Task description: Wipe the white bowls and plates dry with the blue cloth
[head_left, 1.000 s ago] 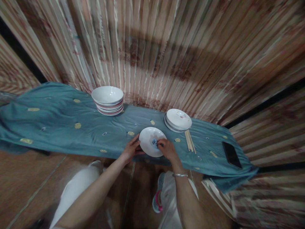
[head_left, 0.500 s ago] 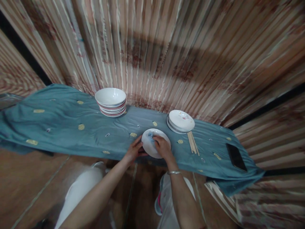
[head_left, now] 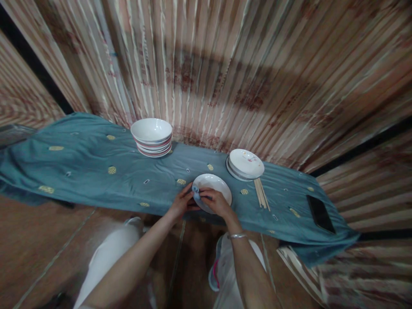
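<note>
Teal-draped counter (head_left: 90,184) ran across view. At its near edge, left hand (head_left: 181,202) held white plate (head_left: 213,180) by rim at plate's 9 o'clock; right hand (head_left: 217,201) had narrow grip on small blue cloth (head_left: 196,194), also towards 9. Couldn't tell whether plate touched counter. Judged risk: left hand loosening under wiping pressure, plate slipping over front edge. Beyond, from plate: chopsticks (head_left: 262,195) at 3, plate stack (head_left: 246,163) at 2, bowl stack (head_left: 152,136) at 10; curtain (head_left: 209,81) at 12.
</note>
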Motion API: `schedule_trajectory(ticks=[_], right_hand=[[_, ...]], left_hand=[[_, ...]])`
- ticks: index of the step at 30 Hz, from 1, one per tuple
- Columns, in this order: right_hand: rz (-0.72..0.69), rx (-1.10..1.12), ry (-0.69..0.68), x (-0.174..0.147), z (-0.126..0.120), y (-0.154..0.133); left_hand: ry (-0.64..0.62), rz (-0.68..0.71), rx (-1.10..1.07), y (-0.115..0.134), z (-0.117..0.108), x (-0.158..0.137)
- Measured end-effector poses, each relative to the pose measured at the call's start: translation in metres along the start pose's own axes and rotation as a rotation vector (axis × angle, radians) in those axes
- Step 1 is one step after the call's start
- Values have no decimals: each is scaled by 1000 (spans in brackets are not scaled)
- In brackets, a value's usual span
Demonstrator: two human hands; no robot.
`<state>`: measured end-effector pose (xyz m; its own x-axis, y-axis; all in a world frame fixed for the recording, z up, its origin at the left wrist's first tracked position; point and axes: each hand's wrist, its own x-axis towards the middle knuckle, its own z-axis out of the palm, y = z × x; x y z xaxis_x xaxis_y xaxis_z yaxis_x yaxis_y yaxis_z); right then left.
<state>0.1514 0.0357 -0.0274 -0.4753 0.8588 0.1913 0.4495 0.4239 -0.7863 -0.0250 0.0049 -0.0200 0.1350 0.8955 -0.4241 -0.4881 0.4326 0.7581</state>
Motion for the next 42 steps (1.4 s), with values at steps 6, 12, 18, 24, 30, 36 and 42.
schedule_trajectory(ticks=[6,12,18,24,30,36,42], right_hand=[[32,80,-62,-15,-11,-6],[97,19,-77,-30,-23,-8],[191,-132,-45,-42,-36,-7],[239,-309,9,-45,-41,-2],[243,-422,66,-43,-37,4],[269,-616,171,-36,-29,5],[269,-737,243,-24,-19,3]], left_hand=[[-24,21,21,1,0,-1],[-38,31,44,4,2,-4],[-23,21,40,3,1,-2],[-47,18,-3,0,-4,2],[-21,15,4,1,-2,1],[-20,6,10,2,-1,0],[-33,26,-3,0,-2,1]])
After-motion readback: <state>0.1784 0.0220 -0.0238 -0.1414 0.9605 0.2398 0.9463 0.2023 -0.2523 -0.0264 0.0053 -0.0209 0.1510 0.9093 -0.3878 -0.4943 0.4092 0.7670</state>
